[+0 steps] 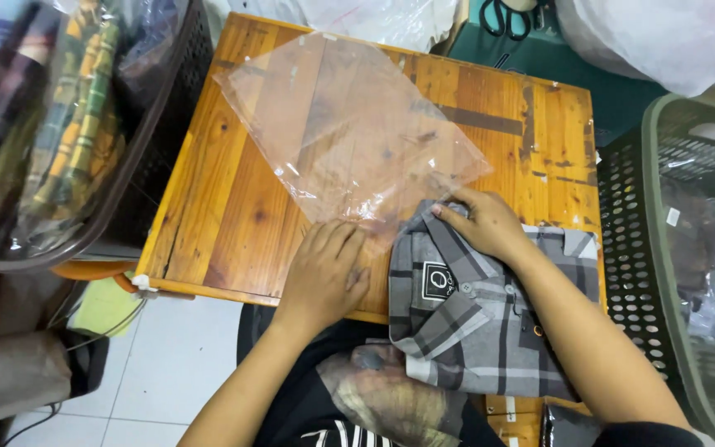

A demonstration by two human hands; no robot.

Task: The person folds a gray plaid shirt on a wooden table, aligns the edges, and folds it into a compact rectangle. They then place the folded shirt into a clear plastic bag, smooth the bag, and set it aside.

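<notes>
A clear plastic bag [349,124] lies flat across a small wooden table [225,207]. A folded grey plaid shirt [473,323] rests at the table's near right edge, its collar end at the bag's open corner. My left hand [324,273] lies flat, palm down, on the bag's near corner beside the shirt. My right hand [482,223] presses on the top of the shirt with its fingers at the bag's opening.
A dark basket [109,124] at the left holds several bagged plaid shirts. A green mesh basket [672,265] at the right holds bagged items. Black scissors [506,16] lie beyond the table, next to white plastic bags [655,41]. White floor tiles [159,364] show below.
</notes>
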